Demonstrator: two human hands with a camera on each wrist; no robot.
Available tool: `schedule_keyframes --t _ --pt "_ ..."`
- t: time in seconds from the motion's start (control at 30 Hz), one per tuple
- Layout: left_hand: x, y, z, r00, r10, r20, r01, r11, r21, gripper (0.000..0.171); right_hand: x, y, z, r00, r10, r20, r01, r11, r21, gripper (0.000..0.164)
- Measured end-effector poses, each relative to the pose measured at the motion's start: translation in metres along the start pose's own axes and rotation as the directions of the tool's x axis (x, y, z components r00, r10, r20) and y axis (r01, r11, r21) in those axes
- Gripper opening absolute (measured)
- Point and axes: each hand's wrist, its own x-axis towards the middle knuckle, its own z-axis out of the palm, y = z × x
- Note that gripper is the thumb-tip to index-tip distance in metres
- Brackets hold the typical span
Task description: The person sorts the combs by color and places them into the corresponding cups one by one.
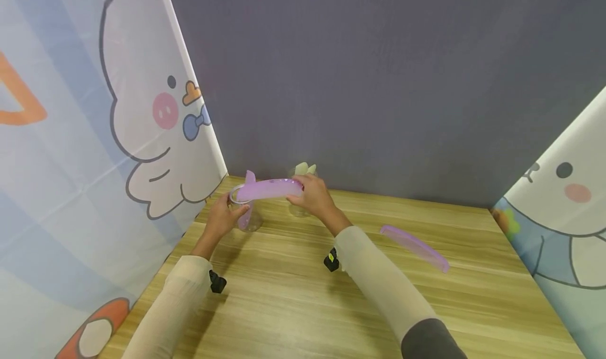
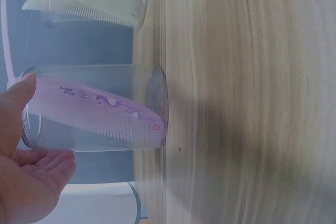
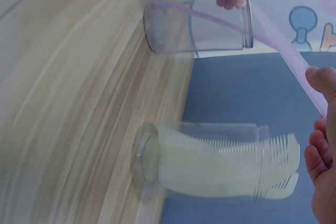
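Observation:
At the jar's rim, my left hand [image 1: 222, 216] grips a clear jar [image 2: 113, 72] standing upright on the table, thumb on one side and fingers on the other. Inside it leans a purple comb [image 2: 100, 103] with printed decoration, its upper end rising above the mouth. My right hand [image 1: 314, 195] pinches one end of another purple comb [image 1: 270, 189], held nearly level. Its far end is over the jar's mouth, by my left hand. Behind my right hand stands a second clear jar [image 3: 210, 132], holding pale yellow combs [image 3: 205, 166] whose ends stick out of the top.
One more purple comb [image 1: 416, 247] lies on the wooden table [image 1: 284, 306], right of my right forearm. A dark grey panel [image 1: 379, 85] rises behind the jars. Cartoon-printed curtains [image 1: 61, 191] stand along both sides.

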Motion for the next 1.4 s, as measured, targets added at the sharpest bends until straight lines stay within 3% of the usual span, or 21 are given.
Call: schedule_keyframes --t 0.27,0.47,0.63,0.87,1.0,1.17,1.4 --pt "-0.001 0.001 0.0 1.0 0.003 -0.006 -0.003 1.0 -0.002 0.078 0.004 -0.017 0.008 0.989 -0.038 -0.143 0.037 0.999 -0.013 0.057" --pt "-0.001 -0.001 0.0 1.0 0.005 -0.005 -0.005 1.0 0.015 0.075 0.014 -0.032 0.016 0.974 -0.003 -0.224 0.011 0.999 0.035 0.055" --pt "-0.001 -0.002 0.0 1.0 0.008 -0.007 -0.008 1.0 0.017 0.076 0.023 -0.043 0.022 0.979 0.083 -0.188 -0.045 0.979 0.2 0.057" --pt "0.0 -0.001 -0.001 1.0 -0.004 -0.002 0.004 1.0 0.007 0.076 0.025 -0.049 0.022 0.988 0.141 -0.056 -0.107 0.907 0.407 0.069" --pt "0.0 0.0 0.0 1.0 0.003 -0.008 -0.003 1.0 0.019 0.075 0.019 -0.04 0.018 0.992 0.123 -0.024 -0.102 0.904 0.415 0.062" --pt "-0.001 0.003 0.0 1.0 0.007 -0.01 -0.006 1.0 0.029 0.075 0.009 -0.022 0.016 0.996 0.085 -0.007 -0.076 0.924 0.374 0.049" --pt "-0.002 0.003 -0.001 1.0 -0.011 -0.006 0.011 1.0 0.025 0.078 -0.007 0.003 0.009 0.992 0.116 0.053 -0.127 0.935 0.33 0.045"
